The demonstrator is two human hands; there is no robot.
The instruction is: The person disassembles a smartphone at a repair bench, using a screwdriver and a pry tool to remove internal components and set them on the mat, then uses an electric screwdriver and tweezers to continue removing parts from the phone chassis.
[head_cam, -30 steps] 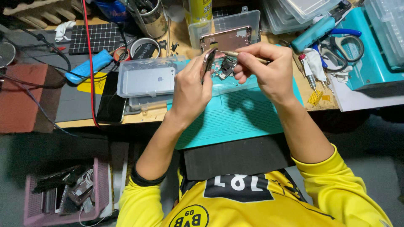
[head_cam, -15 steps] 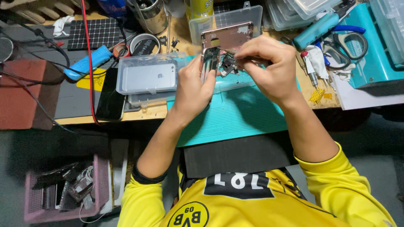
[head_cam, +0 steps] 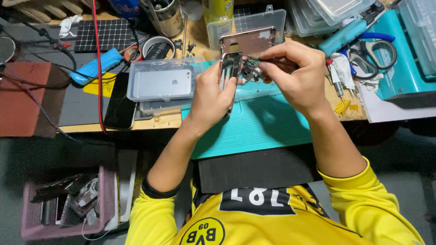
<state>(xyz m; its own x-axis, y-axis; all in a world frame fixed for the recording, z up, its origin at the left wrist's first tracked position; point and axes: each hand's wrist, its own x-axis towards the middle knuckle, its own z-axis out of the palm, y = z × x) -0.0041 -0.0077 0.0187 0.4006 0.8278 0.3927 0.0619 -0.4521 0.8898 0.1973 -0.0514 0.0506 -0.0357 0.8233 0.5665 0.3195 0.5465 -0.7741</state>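
Two hands are working close together over the teal mat (head_cam: 268, 127). I'm seeing the left hand (head_cam: 211, 97) clamping its fingers (head_cam: 227, 84) around the edge of an opened phone frame (head_cam: 234, 68), holding it tilted up off the mat, probably so the inside is facing the camera. The right hand (head_cam: 297, 77) is pinching its fingers (head_cam: 268, 61) together on a thin tool, too small to identify, its tip touching the small dark parts (head_cam: 249, 71) inside the frame. The frame's pinkish rear shell (head_cam: 247, 41) is standing up behind, just above both hands.

Moving outward: a clear plastic box (head_cam: 159, 84) with a silver phone back inside is sitting just left of the left hand, with a dark phone (head_cam: 120, 102) lying flat beside it near the tabletop (head_cam: 168, 120) edge. A blue-handled tool (head_cam: 95, 67) is lying further left. To the right, scissors (head_cam: 377, 54) and a teal case (head_cam: 399, 68) are resting well apart from the hands. A pink basket (head_cam: 68, 204) of spare parts is sitting on the floor, lower left.
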